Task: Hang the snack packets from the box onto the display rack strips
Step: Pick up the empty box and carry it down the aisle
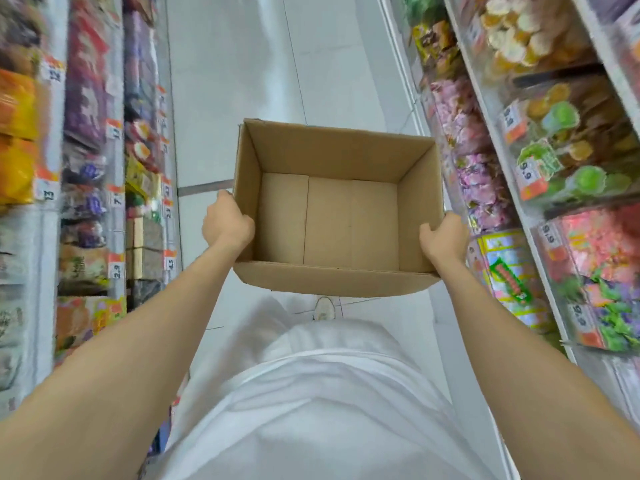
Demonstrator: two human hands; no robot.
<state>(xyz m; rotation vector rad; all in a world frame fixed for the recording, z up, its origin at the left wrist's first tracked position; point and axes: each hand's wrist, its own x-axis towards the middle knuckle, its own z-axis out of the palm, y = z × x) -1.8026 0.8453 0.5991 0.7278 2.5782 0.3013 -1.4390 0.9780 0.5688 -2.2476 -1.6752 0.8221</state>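
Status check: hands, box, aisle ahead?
Left hand and right hand grip the box by its sides. Box open, empty, no packets visible. Floor ahead clear between the shelves.

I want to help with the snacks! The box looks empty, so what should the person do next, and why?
Probably set the cardboard box down or carry it off for more packets. Its bottom is bare, with no snack packets inside, and the left hand and right hand both grip its sides, so neither is free to hang anything.

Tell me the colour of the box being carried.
Plain brown cardboard box, empty inside, shown best in the head view.
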